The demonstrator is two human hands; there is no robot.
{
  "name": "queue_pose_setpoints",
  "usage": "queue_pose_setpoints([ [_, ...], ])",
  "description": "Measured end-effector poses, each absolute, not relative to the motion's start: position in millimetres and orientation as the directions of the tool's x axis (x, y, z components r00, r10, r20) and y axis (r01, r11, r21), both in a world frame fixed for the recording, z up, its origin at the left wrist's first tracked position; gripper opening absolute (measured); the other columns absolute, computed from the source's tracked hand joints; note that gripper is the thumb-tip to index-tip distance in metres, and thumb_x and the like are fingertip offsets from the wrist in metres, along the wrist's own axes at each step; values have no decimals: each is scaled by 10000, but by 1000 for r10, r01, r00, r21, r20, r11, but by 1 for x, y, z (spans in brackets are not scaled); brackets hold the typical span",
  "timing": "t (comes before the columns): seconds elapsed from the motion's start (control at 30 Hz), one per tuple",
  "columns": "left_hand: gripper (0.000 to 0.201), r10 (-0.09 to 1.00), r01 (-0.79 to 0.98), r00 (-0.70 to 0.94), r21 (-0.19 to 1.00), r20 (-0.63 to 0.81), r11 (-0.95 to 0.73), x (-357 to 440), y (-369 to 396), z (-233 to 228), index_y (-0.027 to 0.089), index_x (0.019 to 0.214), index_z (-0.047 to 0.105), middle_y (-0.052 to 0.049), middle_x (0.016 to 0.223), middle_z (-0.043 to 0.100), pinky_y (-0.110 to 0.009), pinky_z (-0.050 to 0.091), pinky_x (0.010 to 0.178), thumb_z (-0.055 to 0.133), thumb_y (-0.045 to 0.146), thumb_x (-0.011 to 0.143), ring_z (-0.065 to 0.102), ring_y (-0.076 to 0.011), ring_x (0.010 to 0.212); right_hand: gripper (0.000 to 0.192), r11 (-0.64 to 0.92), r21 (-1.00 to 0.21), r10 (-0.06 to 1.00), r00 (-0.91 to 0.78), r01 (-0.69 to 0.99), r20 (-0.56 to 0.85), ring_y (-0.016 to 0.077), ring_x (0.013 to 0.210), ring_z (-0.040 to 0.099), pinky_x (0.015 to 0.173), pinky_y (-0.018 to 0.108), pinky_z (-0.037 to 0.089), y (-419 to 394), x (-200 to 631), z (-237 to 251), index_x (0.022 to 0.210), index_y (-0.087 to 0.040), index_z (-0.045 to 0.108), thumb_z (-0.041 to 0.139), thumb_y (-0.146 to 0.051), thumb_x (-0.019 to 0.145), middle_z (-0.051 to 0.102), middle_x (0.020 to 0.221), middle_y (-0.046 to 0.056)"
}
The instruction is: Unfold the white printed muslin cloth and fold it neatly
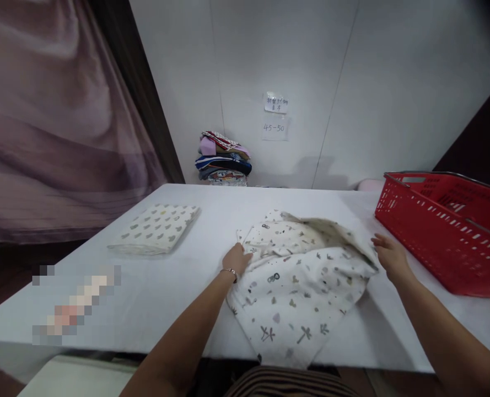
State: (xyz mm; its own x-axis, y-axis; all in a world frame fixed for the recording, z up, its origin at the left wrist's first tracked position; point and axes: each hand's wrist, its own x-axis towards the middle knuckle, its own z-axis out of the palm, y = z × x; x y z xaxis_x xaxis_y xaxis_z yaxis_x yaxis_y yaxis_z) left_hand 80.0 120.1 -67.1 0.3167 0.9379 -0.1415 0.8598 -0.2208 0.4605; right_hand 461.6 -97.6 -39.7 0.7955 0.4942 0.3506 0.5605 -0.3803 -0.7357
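Gripping left side of rumpled white fabric sheet with small plant print (pixel 294 286): left hand (pixel 236 261), fingers curled. Right hand (pixel 390 257) open, fingers apart, just beside sheet's right edge; contact unclear. Sheet partly doubled over, reaching front edge of white-covered table (pixel 211 209). Folded cream fabric with grey motifs (pixel 157 229) near table's left edge. Red perforated plastic basket (pixel 447 242) along right edge. Stack of folded multicoloured textiles (pixel 224 160) beyond back edge.

2 bare forearms (pixel 195 317) reach forward, apart. The left hand (pixel 236 260) pinches, knuckles up; the right hand (pixel 391 258) is loosely spread.
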Motion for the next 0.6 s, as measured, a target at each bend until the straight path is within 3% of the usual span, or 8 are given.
queue_pose_setpoints([
  [0.1, 134, 935, 856, 336, 453, -119, -250, 79, 124, -62, 187, 832, 539, -78, 920, 649, -275, 367, 668, 534, 310, 779, 585, -212, 868, 435, -336, -780, 492, 805, 528, 333, 237, 1015, 587, 872, 384, 458, -103, 433, -36, 1080, -154, 622, 442, -201, 687, 637, 1103, 122],
  [0.23, 147, 938, 750, 341, 585, 59, -309, 82, 120, -35, 192, 801, 521, -45, 854, 625, -271, 374, 675, 499, 336, 819, 562, -183, 818, 311, -53, -915, 793, 574, 401, 206, 216, 835, 624, 813, 380, 491, -89, 357, -22, 957, -169, 642, 549, -368, 736, 680, 917, 92],
  [0.33, 138, 898, 544, 380, 731, 223, -412, 96, 92, -10, 199, 841, 527, -18, 852, 612, -260, 401, 723, 506, 334, 822, 550, -160, 814, 353, -3, -982, 921, 383, 187, 71, 194, 789, 625, 721, 339, 516, -70, 299, -14, 975, -185, 621, 591, -457, 751, 677, 917, 74],
  [0.47, 126, 709, 302, 614, 727, 347, -617, 112, 37, 0, 209, 897, 575, -30, 937, 609, -277, 413, 815, 523, 209, 782, 542, -167, 900, 388, -62, -993, 971, 223, -98, -83, 169, 711, 609, 639, 304, 521, -50, 250, -16, 855, -193, 585, 572, -566, 752, 652, 795, 36],
  [0.53, 159, 663, 213, 673, 773, 327, -597, 113, 20, -6, 215, 905, 594, -32, 949, 621, -283, 423, 824, 507, 180, 777, 550, -168, 911, 396, -94, -983, 966, 225, -161, -129, 153, 647, 590, 616, 292, 513, -45, 241, -24, 797, -199, 561, 588, -588, 729, 619, 693, 3],
  [0.6, 161, 710, 155, 651, 869, 267, -469, 110, 13, -14, 209, 925, 593, -28, 916, 638, -278, 444, 784, 494, 208, 798, 572, -161, 867, 392, -115, -981, 956, 252, -155, -152, 145, 596, 575, 593, 284, 497, -44, 239, -32, 775, -205, 553, 605, -588, 714, 599, 636, -14],
])
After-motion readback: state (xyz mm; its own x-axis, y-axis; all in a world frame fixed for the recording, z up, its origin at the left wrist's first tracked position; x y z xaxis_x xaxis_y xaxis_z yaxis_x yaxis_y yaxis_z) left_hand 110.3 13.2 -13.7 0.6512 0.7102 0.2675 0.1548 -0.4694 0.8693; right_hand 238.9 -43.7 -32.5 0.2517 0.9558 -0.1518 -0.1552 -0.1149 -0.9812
